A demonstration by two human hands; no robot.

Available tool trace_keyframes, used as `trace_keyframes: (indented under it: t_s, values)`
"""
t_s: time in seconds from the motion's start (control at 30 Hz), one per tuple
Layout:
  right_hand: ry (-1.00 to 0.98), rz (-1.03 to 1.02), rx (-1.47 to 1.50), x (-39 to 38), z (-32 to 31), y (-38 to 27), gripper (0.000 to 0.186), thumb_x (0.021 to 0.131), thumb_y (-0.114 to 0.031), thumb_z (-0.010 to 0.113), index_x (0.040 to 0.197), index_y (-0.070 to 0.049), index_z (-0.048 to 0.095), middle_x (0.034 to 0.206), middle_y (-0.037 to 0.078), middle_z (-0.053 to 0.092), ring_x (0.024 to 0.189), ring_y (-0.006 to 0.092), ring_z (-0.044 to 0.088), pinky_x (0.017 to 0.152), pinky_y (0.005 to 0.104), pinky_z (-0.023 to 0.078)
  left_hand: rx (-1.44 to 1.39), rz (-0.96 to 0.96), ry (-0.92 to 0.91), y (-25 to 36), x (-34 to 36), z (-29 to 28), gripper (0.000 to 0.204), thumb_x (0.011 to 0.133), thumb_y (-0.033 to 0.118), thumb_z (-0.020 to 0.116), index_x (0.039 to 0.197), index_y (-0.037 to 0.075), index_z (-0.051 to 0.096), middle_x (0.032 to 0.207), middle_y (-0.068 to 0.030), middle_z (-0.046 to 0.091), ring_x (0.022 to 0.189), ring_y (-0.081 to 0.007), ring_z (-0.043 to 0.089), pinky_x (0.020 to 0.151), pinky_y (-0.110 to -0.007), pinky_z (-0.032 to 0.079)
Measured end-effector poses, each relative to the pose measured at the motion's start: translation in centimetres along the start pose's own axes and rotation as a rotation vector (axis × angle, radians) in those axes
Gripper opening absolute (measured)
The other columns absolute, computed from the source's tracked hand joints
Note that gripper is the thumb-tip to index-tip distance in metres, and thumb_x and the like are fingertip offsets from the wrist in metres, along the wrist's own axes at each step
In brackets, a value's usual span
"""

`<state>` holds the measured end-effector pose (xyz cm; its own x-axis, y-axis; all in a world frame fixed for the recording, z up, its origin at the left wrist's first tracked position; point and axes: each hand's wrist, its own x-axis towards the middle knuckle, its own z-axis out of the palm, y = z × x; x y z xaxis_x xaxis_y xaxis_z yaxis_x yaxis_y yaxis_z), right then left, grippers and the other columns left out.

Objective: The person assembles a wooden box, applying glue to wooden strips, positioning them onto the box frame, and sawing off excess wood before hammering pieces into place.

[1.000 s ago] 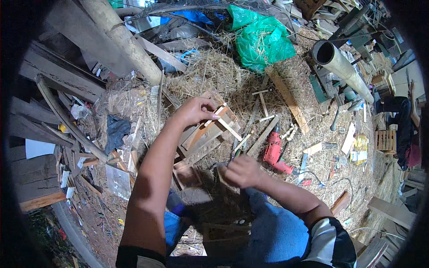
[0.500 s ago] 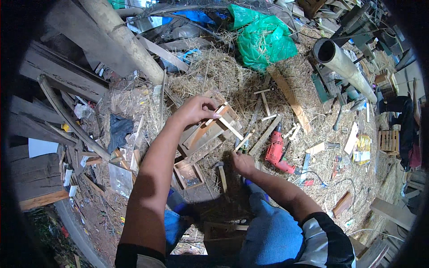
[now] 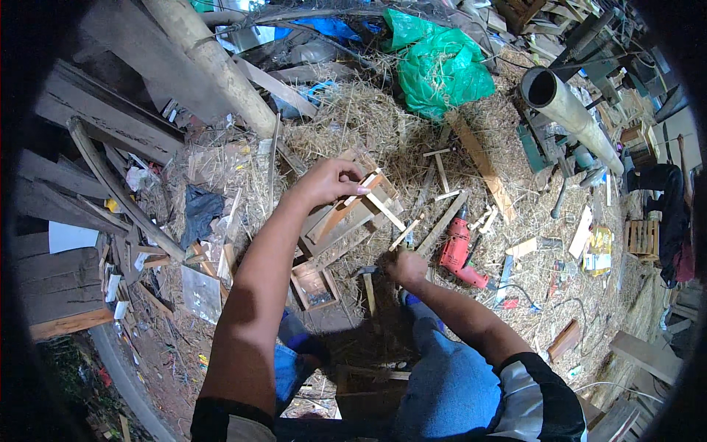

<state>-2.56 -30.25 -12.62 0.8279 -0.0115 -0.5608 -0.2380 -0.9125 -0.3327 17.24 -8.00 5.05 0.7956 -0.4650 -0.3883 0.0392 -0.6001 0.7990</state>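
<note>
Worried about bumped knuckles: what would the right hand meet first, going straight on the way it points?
The right hand would probably meet the wooden board below the left hand first, though depth is unclear.

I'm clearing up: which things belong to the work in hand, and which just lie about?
Work in hand, likely:
pale wooden strip, at the left hand
hammer, near the right hand
red drill nearby

Lying about, seemingly:
green plastic bag
crumpled dark sheet
</note>
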Motion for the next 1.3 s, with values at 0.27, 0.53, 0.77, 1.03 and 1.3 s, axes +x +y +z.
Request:
trace_keyframes:
  t_s: [0.27, 0.53, 0.77, 1.03, 1.3]
  values:
    - [0.237, -0.052, 0.300, -2.0, 1.3, 2.9, 0.033, 0.087, -0.025, 0.068, 0.112, -0.006, 0.057, 0.093, 0.022, 0.068, 0.088, 0.0439, 0.067, 0.073, 0.0522, 0.054, 0.063, -0.001, 0.008, -0.3, 0.2, 0.0, 0.038, 0.080, 0.029, 0.086, 0.105, 0.004, 0.074, 0.081, 0.0004, 0.065, 0.075, -0.0095, 0.056, 0.067, -0.029, 0.047]
    - [0.120, -0.778, 0.140, -9.8, -5.2, 3.5, 0.050, 0.089, -0.010, 0.062, 0.138, -0.016, 0.051, 0.094, 0.014, 0.060, 0.076, 0.0359, 0.066, 0.061, 0.0492, 0.054, 0.081, 0.050, 0.017, -0.8, 0.1, -0.2, 0.037, 0.077, 0.033, 0.086, 0.102, 0.008, 0.075, 0.081, -0.0060, 0.069, 0.073, -0.0143, 0.063, 0.067, -0.033, 0.051]
    - [0.269, -0.711, -0.218, -10.7, -15.7, -6.5, 0.071, 0.084, -0.007, 0.058, 0.151, -0.006, 0.037, 0.095, 0.015, 0.060, 0.076, 0.0296, 0.069, 0.053, 0.0410, 0.058, 0.133, 0.036, -0.006, -0.5, 0.2, -0.3, 0.041, 0.076, 0.035, 0.086, 0.105, 0.009, 0.075, 0.084, -0.0083, 0.070, 0.077, -0.0183, 0.066, 0.072, -0.034, 0.052]
    - [0.227, -0.562, -0.311, -9.8, -14.7, -8.2, 0.073, 0.086, -0.009, 0.057, 0.154, -0.002, 0.032, 0.096, 0.017, 0.060, 0.076, 0.0311, 0.071, 0.051, 0.0425, 0.059, 0.123, 0.071, -0.018, -0.1, 0.3, -0.4, 0.042, 0.076, 0.035, 0.087, 0.107, 0.010, 0.074, 0.093, -0.0102, 0.072, 0.088, -0.0216, 0.067, 0.083, -0.036, 0.052]
    - [0.202, -0.554, -0.316, -9.6, -15.5, -8.5, 0.070, 0.086, -0.009, 0.056, 0.153, -0.004, 0.037, 0.093, 0.017, 0.061, 0.071, 0.0301, 0.071, 0.050, 0.0428, 0.058, 0.125, 0.122, 0.004, -1.1, 0.5, -0.3, 0.041, 0.077, 0.032, 0.086, 0.106, 0.008, 0.074, 0.089, -0.0107, 0.072, 0.080, -0.0210, 0.067, 0.074, -0.036, 0.052]
